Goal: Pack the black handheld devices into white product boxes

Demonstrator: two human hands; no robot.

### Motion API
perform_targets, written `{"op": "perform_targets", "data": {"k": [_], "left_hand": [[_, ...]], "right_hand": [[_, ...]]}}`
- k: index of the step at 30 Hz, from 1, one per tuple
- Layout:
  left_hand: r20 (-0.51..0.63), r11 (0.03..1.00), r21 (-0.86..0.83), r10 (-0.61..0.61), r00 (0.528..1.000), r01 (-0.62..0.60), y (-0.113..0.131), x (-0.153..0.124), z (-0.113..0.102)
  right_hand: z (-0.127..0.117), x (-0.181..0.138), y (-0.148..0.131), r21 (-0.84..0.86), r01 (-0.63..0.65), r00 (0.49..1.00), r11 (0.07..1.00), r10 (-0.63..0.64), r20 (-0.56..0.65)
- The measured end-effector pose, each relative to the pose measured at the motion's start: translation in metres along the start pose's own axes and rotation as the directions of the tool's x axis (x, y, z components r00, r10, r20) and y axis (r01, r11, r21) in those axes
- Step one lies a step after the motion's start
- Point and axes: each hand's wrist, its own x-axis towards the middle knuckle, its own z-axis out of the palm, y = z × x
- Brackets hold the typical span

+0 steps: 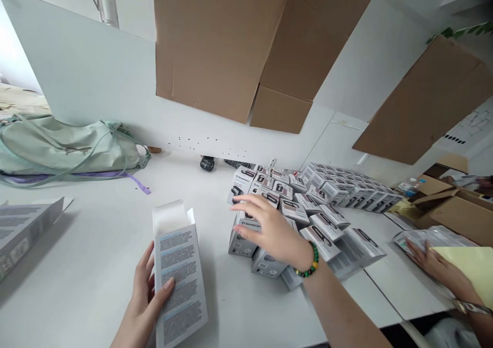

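My left hand (143, 300) grips a tall white printed carton (179, 273) by its left edge, thumb across its face; the top flap stands open. My right hand (269, 227), with a green bead bracelet on the wrist, reaches with fingers spread over a heap of small grey-and-white product boxes (304, 209) and hovers just above one box at the heap's left side. Nothing is in that hand.
A pale green bag (65, 147) lies at the back left. Another flat carton (23, 230) sits at the left edge. Brown cardboard boxes (442, 204) stand at right, large cardboard flaps (231, 44) hang overhead. Another person's hand (435, 263) rests on plastic packets at right.
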Motion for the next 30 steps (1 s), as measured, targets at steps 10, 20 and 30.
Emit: {"op": "perform_targets", "data": {"k": [10,20,30], "left_hand": [[-0.255,0.993,-0.064,0.084,0.963,-0.104,-0.008,0.01,-0.007],[-0.325,0.96,-0.148,0.178,0.929,-0.236,-0.01,0.003,-0.006],[-0.256,0.94,-0.023,0.322,0.911,-0.339,-0.036,0.007,-0.021]], "right_hand": [[0.148,0.106,-0.007,0.282,-0.367,0.871,0.886,0.434,-0.229],[0.185,0.195,0.062,0.188,-0.559,0.748,0.808,0.589,-0.306],[0.143,0.192,0.021,0.401,-0.256,0.759,0.88,0.44,-0.48]]}}
